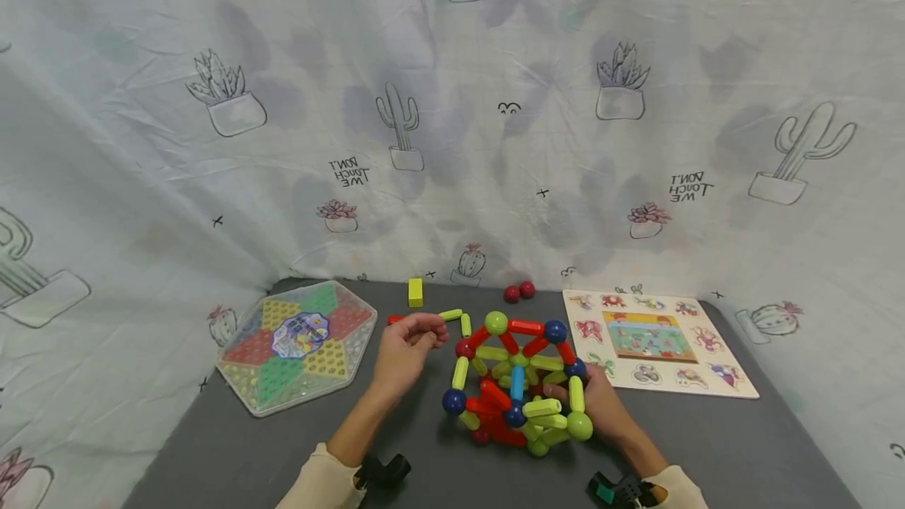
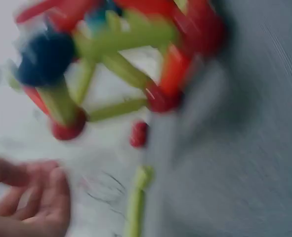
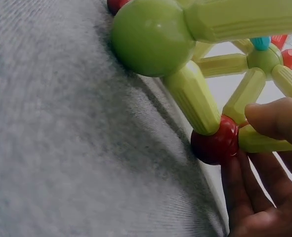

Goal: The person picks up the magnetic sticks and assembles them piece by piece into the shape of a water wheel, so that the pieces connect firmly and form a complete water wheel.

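Note:
A frame of magnetic sticks and balls (image 1: 517, 385) in red, yellow-green and blue stands on the grey table before me. My right hand (image 1: 601, 407) holds its right side. In the right wrist view, the thumb and fingers of that right hand (image 3: 269, 173) grip a yellow-green stick (image 3: 264, 140) beside a red ball (image 3: 216, 140). To the left of the frame, my left hand (image 1: 406, 352) is raised apart from it, fingers loosely bent, and nothing shows in it. The left wrist view is blurred; there the left hand (image 2: 32, 200) appears below the frame.
Loose yellow-green sticks (image 1: 450, 314) and a partly hidden red stick (image 1: 394, 320) lie behind my left hand. Farther back are a yellow block (image 1: 415, 292) and two red balls (image 1: 519, 291). A hexagonal game board (image 1: 243, 371) lies left, a picture puzzle board (image 1: 583, 301) right. A printed curtain (image 1: 452, 140) hangs behind.

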`<state>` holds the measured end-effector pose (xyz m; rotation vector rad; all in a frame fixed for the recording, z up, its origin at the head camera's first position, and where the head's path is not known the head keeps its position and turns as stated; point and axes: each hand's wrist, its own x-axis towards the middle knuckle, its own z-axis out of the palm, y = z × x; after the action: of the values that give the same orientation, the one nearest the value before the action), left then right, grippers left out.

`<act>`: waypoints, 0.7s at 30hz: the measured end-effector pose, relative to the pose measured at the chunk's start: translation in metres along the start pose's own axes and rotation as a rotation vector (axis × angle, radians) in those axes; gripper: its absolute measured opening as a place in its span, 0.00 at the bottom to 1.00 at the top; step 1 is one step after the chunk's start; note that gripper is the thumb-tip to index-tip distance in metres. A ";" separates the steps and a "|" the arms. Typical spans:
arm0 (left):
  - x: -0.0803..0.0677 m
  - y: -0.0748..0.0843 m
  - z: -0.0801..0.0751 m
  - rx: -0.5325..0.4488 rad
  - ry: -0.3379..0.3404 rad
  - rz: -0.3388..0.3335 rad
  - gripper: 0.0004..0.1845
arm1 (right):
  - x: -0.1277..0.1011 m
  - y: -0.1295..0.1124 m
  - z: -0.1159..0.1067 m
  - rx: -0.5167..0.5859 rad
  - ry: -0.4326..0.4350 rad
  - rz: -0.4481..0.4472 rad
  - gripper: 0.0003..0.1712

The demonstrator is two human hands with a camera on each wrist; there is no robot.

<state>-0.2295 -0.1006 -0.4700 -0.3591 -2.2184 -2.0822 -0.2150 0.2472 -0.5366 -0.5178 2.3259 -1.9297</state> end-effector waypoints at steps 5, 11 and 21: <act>0.002 -0.035 -0.003 0.096 -0.300 -0.177 0.18 | 0.001 -0.005 0.007 -0.055 -0.009 -0.024 0.12; 0.000 -0.048 -0.004 0.207 -0.447 -0.102 0.08 | 0.007 -0.006 0.017 -0.110 -0.094 -0.037 0.12; 0.000 -0.057 -0.013 0.272 -0.417 0.025 0.06 | 0.053 -0.006 -0.029 -0.152 -0.396 -0.051 0.25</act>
<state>-0.2433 -0.1168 -0.5249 -0.8568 -2.6607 -1.7839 -0.2713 0.2579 -0.5161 -0.8887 2.2222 -1.5037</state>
